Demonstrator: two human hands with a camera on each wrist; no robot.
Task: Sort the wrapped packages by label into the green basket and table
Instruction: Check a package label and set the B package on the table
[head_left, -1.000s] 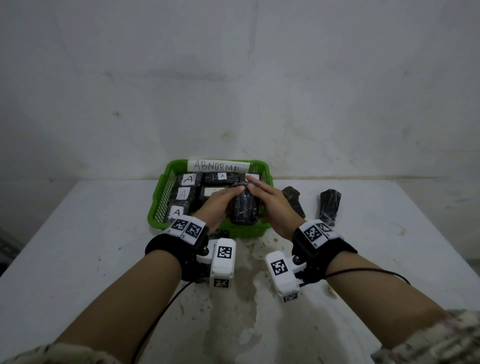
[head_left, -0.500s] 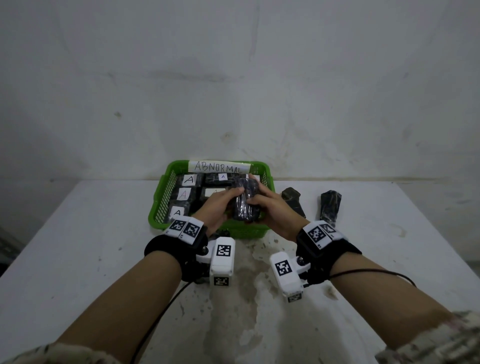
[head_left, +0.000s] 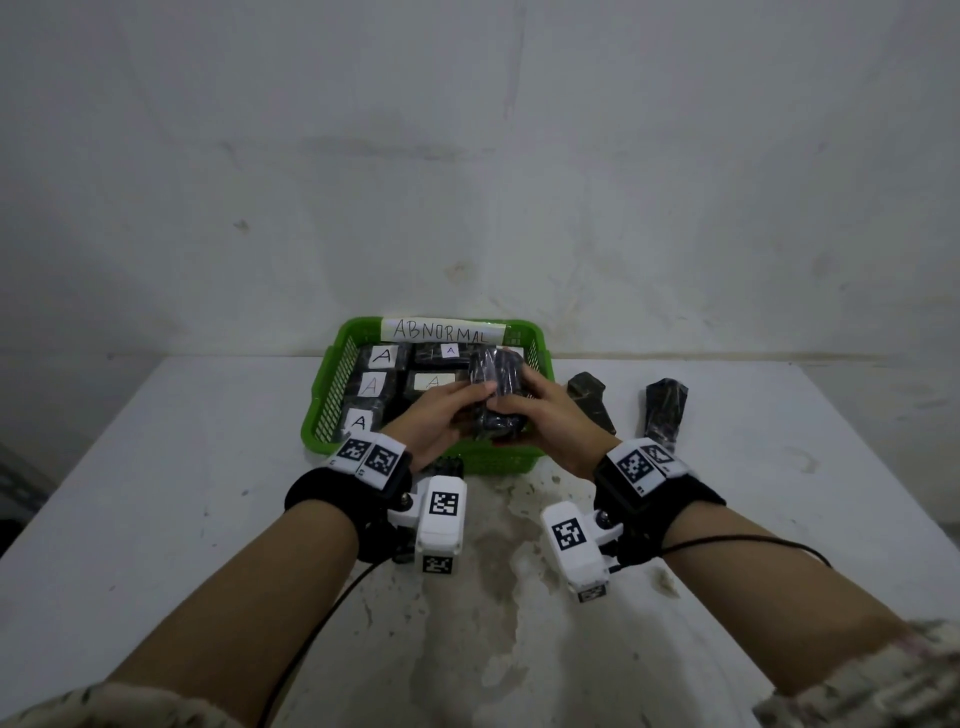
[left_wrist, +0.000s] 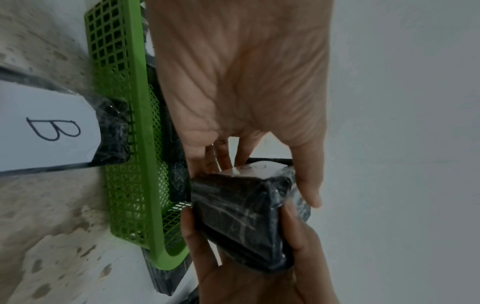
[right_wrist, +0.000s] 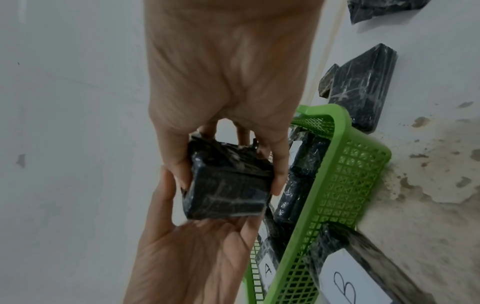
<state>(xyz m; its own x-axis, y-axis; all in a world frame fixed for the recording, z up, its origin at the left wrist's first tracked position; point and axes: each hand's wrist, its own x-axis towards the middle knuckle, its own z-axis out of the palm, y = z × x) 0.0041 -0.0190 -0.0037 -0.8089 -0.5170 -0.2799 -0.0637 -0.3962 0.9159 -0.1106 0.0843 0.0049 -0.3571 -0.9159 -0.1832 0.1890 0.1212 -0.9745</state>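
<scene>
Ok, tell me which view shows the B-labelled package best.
The left wrist view: the B-labelled package lies outside the green basket, its white label facing the camera, letter whole. The right wrist view catches it at the bottom edge, cropped. In the head view, the wrist cameras and hands hide it.

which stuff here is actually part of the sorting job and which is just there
Part of the job:
- held package, gripped by left hand and right hand
- green basket with A-labelled packages
- B-labelled package beside the basket
- two packages on the table

Just there:
- wrist cameras
- cable
- wall
</scene>
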